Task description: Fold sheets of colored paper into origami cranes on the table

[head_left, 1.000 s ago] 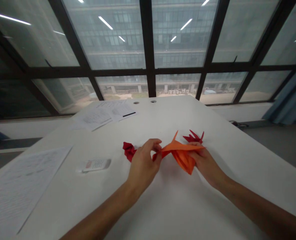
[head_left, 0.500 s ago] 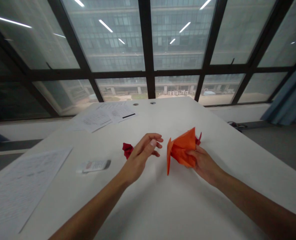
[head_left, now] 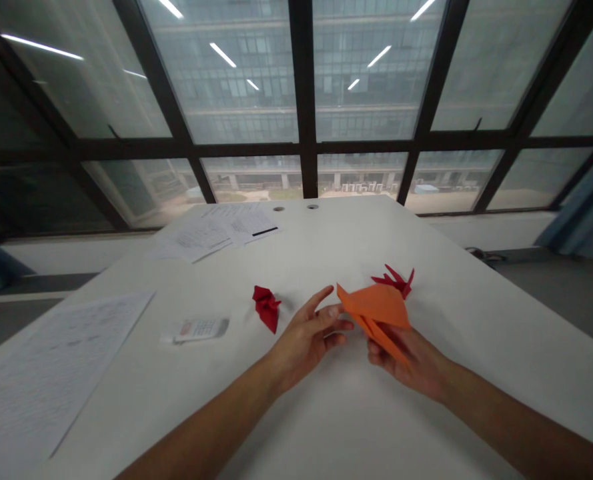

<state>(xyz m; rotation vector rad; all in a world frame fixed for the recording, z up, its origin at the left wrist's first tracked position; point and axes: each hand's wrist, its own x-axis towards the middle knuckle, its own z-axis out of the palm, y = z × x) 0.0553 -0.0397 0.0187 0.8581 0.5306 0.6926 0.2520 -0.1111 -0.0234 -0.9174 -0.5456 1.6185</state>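
A folded orange paper (head_left: 379,307), shaped like an origami piece, is gripped in my right hand (head_left: 409,357) above the white table. The fingers of my right hand wrap round its lower side. My left hand (head_left: 311,333) is just left of the orange paper, its fingers stretched out and apart near the pointed end; whether a fingertip touches it I cannot tell. Left of my left hand lies a red folded paper piece (head_left: 267,308) on the table. Another red folded paper piece with thin points (head_left: 399,280) lies behind the orange one, partly hidden by it.
On the white table (head_left: 336,247), a small white packet or eraser-like item (head_left: 199,329) lies at the left. A printed sheet (head_left: 61,367) covers the near left, and several papers (head_left: 211,230) lie at the far left. Windows (head_left: 249,80) rise beyond the far edge.
My right hand has turned the orange paper, so its point now faces left. My left hand has moved right and down towards it, uncovering more of the left red piece.
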